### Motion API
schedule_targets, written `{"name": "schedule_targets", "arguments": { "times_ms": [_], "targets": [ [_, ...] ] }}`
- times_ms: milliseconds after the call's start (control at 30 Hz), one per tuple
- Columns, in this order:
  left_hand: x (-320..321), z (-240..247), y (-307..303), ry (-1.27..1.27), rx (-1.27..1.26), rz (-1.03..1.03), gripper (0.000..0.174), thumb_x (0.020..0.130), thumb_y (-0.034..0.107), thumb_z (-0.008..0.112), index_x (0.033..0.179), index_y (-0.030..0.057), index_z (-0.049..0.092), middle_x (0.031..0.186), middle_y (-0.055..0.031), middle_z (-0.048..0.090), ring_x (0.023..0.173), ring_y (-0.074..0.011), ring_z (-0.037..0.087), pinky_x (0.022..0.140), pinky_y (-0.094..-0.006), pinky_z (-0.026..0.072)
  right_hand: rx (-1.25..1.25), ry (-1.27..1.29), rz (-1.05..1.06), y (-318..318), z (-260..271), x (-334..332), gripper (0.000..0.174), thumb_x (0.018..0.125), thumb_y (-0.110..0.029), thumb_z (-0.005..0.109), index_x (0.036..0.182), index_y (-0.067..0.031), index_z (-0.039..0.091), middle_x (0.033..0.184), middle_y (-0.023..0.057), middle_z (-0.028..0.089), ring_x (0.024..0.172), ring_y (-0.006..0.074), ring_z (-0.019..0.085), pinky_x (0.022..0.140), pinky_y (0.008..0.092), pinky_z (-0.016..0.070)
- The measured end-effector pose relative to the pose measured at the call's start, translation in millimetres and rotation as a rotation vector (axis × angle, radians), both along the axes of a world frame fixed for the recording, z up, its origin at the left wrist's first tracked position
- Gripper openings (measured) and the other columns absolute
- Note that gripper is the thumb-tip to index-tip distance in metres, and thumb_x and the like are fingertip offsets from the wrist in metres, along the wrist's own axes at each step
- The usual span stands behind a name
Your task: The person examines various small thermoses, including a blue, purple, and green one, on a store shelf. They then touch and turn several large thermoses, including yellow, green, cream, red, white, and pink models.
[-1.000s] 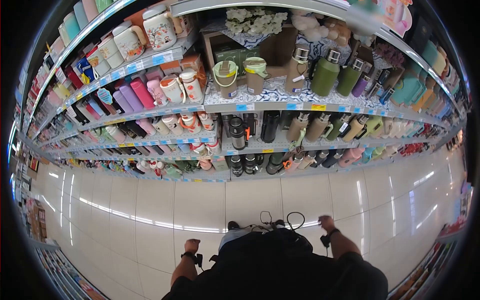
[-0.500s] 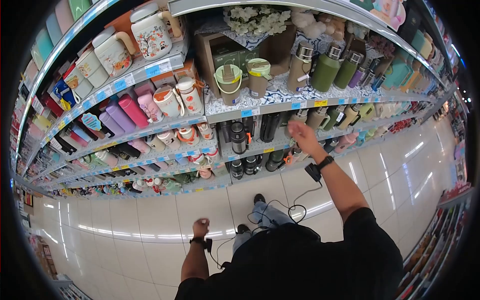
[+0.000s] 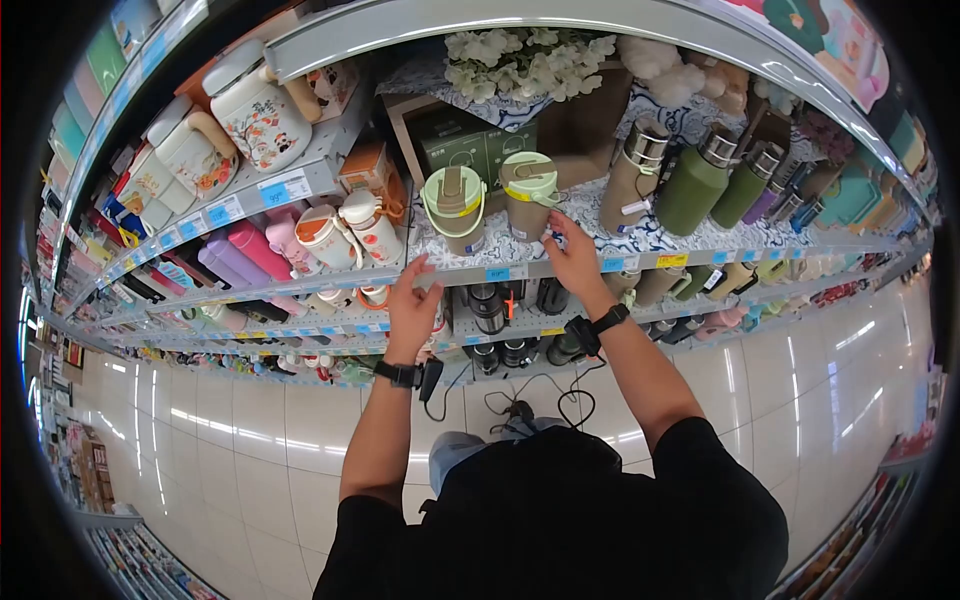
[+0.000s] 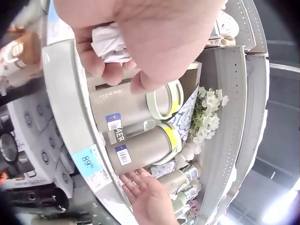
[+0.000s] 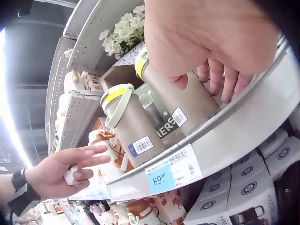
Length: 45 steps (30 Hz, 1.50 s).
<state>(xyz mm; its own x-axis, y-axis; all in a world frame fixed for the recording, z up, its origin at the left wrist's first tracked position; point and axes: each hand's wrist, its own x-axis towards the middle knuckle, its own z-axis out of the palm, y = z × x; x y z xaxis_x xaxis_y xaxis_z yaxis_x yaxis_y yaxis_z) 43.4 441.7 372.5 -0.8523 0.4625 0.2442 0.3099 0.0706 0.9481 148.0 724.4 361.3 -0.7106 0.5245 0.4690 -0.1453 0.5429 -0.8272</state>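
Two taupe tumblers with pale green lids, the left one (image 3: pixel 460 226) and the right one (image 3: pixel 527 215), stand upright side by side on a patterned shelf cloth. My right hand (image 3: pixel 575 258) is at the right tumbler's lower right side, fingers extended; contact is unclear. In the right wrist view that hand (image 5: pixel 211 40) is above the nearer tumbler (image 5: pixel 183 96). My left hand (image 3: pixel 412 310) is raised before the shelf edge, left of the left tumbler. Its curled fingers hold a crumpled white tissue (image 4: pixel 110 44), also visible in the right wrist view.
Green flasks (image 3: pixel 693 190) and a tall taupe flask (image 3: pixel 630 185) stand to the right. White flowers (image 3: pixel 520 60) and a dark green box (image 3: pixel 470 145) are behind. Left are patterned mugs (image 3: pixel 262 118); a price-tagged shelf edge (image 3: pixel 545 270) runs in front.
Both hands have risen to the shelf. The right moved up and slightly left to the right tumbler; the left moved up from over the floor. The shelf appears closer.
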Motion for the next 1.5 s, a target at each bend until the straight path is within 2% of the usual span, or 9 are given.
{"name": "schedule_targets", "arguments": {
  "times_ms": [267,367,433,533,667,967,1233,1367,1500],
  "targets": [
    [-19,25,67,0.161,-0.089,0.117,0.067,0.077,0.016,0.079,0.135,-0.0045,0.050,0.111,-0.0141,0.065,0.061,-0.0135,0.053,0.059,-0.0267,0.0471,0.094,-0.129,0.012,2,12,-16,0.060,0.081,-0.024,0.075,0.129,0.0029,0.049,0.116,0.0256,0.065,0.110,0.0436,0.062,0.091,0.0465,0.0506],
    [-23,23,76,0.164,-0.125,0.115,0.067,0.073,0.020,0.084,0.127,-0.0042,0.052,0.110,-0.0170,0.066,0.074,-0.0235,0.063,0.068,-0.0341,0.0522,0.094,-0.197,-0.052,-3,19,-21,0.072,0.074,-0.031,0.083,0.129,0.0010,0.050,0.115,0.0251,0.066,0.108,0.0425,0.063,0.089,0.0463,0.0516],
    [-27,21,84,0.437,-0.080,0.196,0.069,0.068,0.024,0.089,0.121,-0.0022,0.053,0.109,-0.0187,0.066,0.091,-0.0337,0.067,0.080,-0.0415,0.0537,0.105,-0.205,-0.077,-7,30,-21,0.076,0.070,-0.033,0.085,0.128,0.0004,0.051,0.113,0.0243,0.067,0.106,0.0418,0.064,0.088,0.0457,0.0523],
    [-29,26,88,0.392,-0.179,0.173,0.074,0.066,0.027,0.091,0.121,-0.0015,0.052,0.112,-0.0209,0.065,0.105,-0.0376,0.065,0.087,-0.0437,0.0531,0.115,-0.227,-0.127,-8,30,-25,0.080,0.065,-0.036,0.089,0.127,-0.0006,0.053,0.110,0.0224,0.068,0.101,0.0406,0.066,0.085,0.0444,0.0540],
    [-32,20,88,0.405,-0.182,0.208,0.070,0.065,0.025,0.091,0.118,-0.0020,0.054,0.110,-0.0208,0.067,0.102,-0.0365,0.067,0.086,-0.0423,0.0540,0.136,-0.239,-0.159,-4,25,-30,0.077,0.063,-0.036,0.090,0.123,-0.0011,0.056,0.103,0.0202,0.071,0.093,0.0387,0.069,0.082,0.0424,0.0560],
    [-56,12,78,0.023,-0.010,-0.264,0.061,0.072,0.015,0.086,0.124,-0.0002,0.058,0.114,-0.0139,0.071,0.105,-0.0219,0.070,0.088,-0.0338,0.0546,0.106,-0.235,0.041,7,22,-25,0.071,0.063,-0.034,0.087,0.115,0.0044,0.058,0.103,0.0239,0.070,0.096,0.0380,0.070,0.084,0.0409,0.0557],
    [-53,23,67,0.113,-0.316,-0.263,0.054,0.071,0.012,0.084,0.118,0.0004,0.060,0.085,-0.0010,0.065,0.065,-0.0062,0.047,0.062,-0.0235,0.0440,0.107,-0.214,0.123,12,21,-21,0.074,0.065,-0.030,0.086,0.121,0.0042,0.052,0.104,0.0252,0.069,0.096,0.0403,0.069,0.085,0.0425,0.0551],
    [-43,33,66,0.129,-0.377,-0.220,0.058,0.069,0.014,0.085,0.119,0.0004,0.059,0.089,-0.0055,0.069,0.069,-0.0100,0.058,0.066,-0.0260,0.0486,0.212,-0.215,0.119,15,13,-19,0.078,0.064,-0.031,0.087,0.124,0.0031,0.049,0.105,0.0251,0.068,0.097,0.0418,0.067,0.084,0.0442,0.0542],
    [-44,22,72,0.241,-0.263,-0.190,0.061,0.067,0.016,0.087,0.119,0.0003,0.058,0.101,-0.0141,0.072,0.086,-0.0265,0.070,0.078,-0.0342,0.0542,0.240,-0.241,0.043,9,15,-18,0.079,0.064,-0.031,0.088,0.124,0.0023,0.050,0.105,0.0243,0.068,0.097,0.0414,0.067,0.084,0.0447,0.0537]
  ]
}}
